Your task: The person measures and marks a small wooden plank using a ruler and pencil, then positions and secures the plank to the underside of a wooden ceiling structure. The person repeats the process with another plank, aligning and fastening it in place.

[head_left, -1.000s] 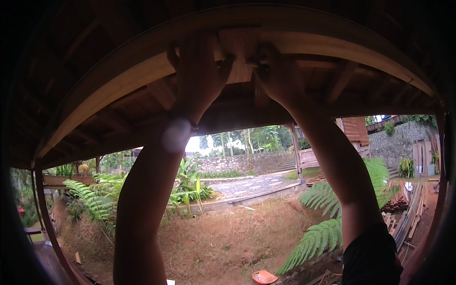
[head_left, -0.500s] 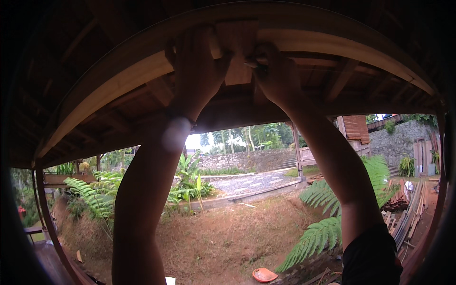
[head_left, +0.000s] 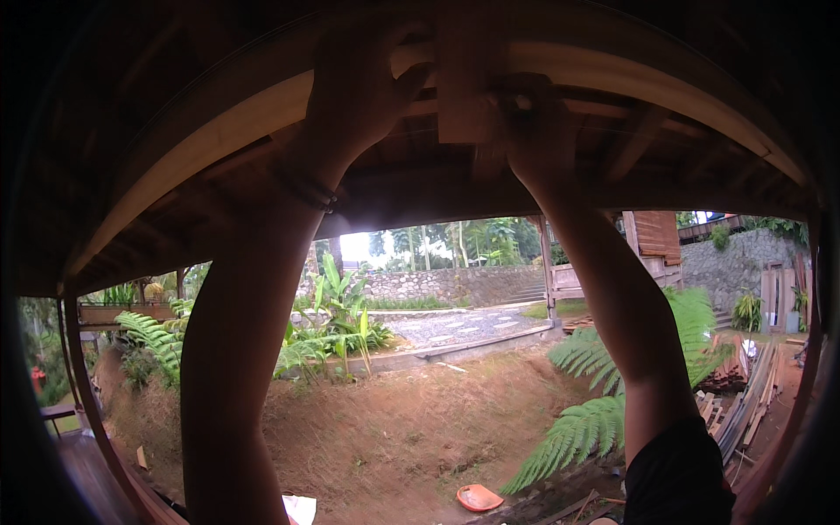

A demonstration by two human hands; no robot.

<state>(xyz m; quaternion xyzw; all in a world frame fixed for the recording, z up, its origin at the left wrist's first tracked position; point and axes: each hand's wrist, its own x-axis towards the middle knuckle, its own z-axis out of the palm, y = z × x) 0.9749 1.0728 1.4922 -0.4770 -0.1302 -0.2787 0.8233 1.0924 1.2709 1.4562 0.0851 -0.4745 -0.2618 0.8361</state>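
Observation:
Overhead, a short flat wooden board (head_left: 464,109) hangs upright against a long pale wooden beam (head_left: 236,127). My left hand (head_left: 354,96) is raised at the beam, left of the board, its thumb and forefinger spread apart and their tips close to the board's edge. Deep shadow hides its other fingers. At the board's right edge is my right hand (head_left: 542,127), its fingers closed in a pinch around something small and dark that I cannot make out. A bracelet (head_left: 306,188) circles my left wrist.
Dark roof rafters (head_left: 634,144) cross behind the beam. Beyond lie an earth slope (head_left: 376,437), fern fronds (head_left: 577,437), a stone wall (head_left: 420,287) and a paved path (head_left: 464,328). An orange basin (head_left: 479,498) rests below; stacked planks (head_left: 748,398) lie at right.
The board has shifted slightly right and up in view. My left thumb has come off its face to beside its edge. My right hand has moved slightly right, still pinched.

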